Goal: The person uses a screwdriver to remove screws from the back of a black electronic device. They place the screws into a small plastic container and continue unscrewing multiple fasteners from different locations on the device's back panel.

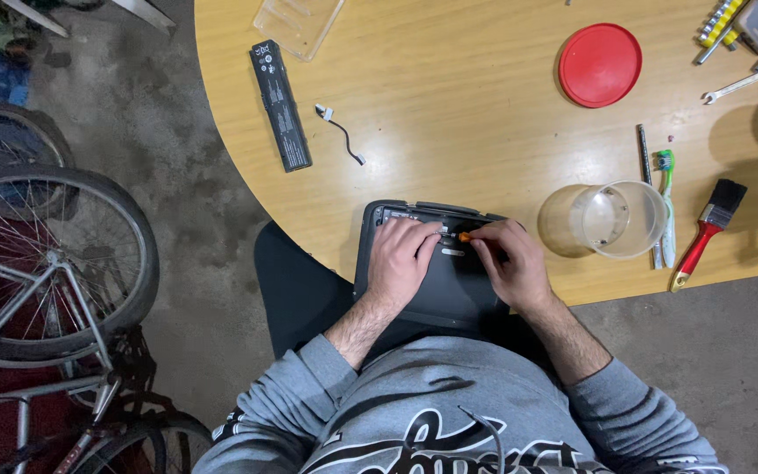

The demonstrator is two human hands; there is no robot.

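A dark grey laptop (449, 294) lies bottom-up at the near edge of the wooden table (449, 96), partly over my lap. My left hand (403, 256) rests flat on its upper left part, fingers spread over the casing. My right hand (511, 259) pinches a small screwdriver with an orange handle (465, 236), its tip at the laptop's upper middle. A long black laptop battery (280, 105) lies apart at the table's left, and a short black cable with a white plug (341, 132) lies beside it.
A clear plastic jar (607, 219) lies on its side right of the laptop, its red lid (600, 65) farther back. A red-handled paintbrush (708, 233), a green toothbrush (665, 206), a wrench (737, 85) and a bit set (719, 22) are at the right. Bicycles (41, 263) stand on the floor left.
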